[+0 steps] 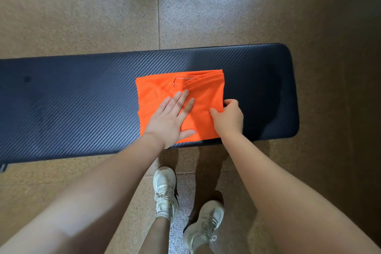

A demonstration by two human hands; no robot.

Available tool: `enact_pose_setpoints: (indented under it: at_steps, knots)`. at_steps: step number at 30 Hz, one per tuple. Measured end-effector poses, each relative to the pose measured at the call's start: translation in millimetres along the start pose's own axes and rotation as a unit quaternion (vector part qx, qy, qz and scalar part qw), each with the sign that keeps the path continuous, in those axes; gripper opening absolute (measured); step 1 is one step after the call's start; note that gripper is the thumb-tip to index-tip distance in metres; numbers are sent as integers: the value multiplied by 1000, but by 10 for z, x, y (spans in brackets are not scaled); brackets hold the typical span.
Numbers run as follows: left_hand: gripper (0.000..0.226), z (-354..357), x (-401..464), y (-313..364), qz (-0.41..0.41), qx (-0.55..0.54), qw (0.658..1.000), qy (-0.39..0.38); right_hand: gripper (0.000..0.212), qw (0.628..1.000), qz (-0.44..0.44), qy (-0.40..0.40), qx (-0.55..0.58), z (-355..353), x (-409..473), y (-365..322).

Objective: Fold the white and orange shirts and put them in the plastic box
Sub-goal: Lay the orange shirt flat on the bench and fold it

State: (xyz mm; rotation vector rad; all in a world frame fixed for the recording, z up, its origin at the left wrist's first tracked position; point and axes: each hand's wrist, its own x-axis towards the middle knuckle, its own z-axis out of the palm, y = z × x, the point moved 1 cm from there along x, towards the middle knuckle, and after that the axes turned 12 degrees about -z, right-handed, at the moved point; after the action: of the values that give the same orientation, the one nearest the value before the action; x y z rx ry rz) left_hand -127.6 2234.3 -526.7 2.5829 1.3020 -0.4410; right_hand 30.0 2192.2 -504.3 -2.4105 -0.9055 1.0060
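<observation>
An orange shirt (204,90), folded into a rough rectangle, lies on the right half of a dark padded bench (72,99). My left hand (171,117) lies flat on the shirt's near left part with straight, spread fingers. My right hand (228,117) grips the shirt's right edge, thumb on top of the cloth and fingers curled around the edge. No white shirt and no plastic box are in view.
The bench runs left to right across a brown tiled floor (82,16); its right end is rounded. My two feet in white sneakers (165,189) stand on the floor just in front of the bench.
</observation>
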Motion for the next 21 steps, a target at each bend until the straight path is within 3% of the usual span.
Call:
enact_pose_setpoints:
  at_steps: [5, 7, 8, 10, 13, 15, 17, 21]
  knots:
    - [94, -49, 69, 49, -20, 13, 997, -72, 20, 997, -48, -40, 50, -94, -57, -118]
    - [86, -162, 105, 46, -17, -58, 994, -87, 28, 995, -86, -41, 43, -148, -129, -204]
    - [78, -221, 97, 36, -16, -142, 987, -72, 35, 993, -102, -46, 46, -162, -175, -263]
    - [61, -375, 21, 24, -48, -353, 933, -42, 51, 987, -144, -57, 48, -166, -276, -402]
    - [45, -566, -28, -17, -156, -620, 759, -122, 69, 970, -218, -99, 29, -82, -459, -650]
    - [42, -611, -55, -108, -194, -695, 678, -141, 74, 963, -236, -128, 12, 24, -567, -784]
    - [36, -629, -124, -200, -242, -721, 638, -122, 75, 959, -237, -154, 0, 153, -656, -873]
    - [19, -603, -371, -322, -277, -745, 602, -84, 85, 941, -242, -235, -4, 430, -754, -902]
